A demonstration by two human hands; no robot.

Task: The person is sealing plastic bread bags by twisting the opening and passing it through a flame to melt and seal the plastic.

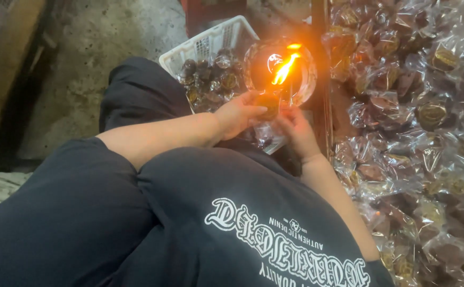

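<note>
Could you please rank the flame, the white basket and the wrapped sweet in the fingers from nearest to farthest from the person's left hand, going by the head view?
1. Wrapped sweet: touching the left hand, at its fingertips.
2. Flame: just above and to the right.
3. White basket: its rim farther up and to the left, behind the hand.

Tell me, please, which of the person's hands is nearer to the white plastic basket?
Left. The left hand sits right at the white plastic basket, over its near edge, while the right hand is farther off toward the heap of wrapped pieces, below the flame.
</note>
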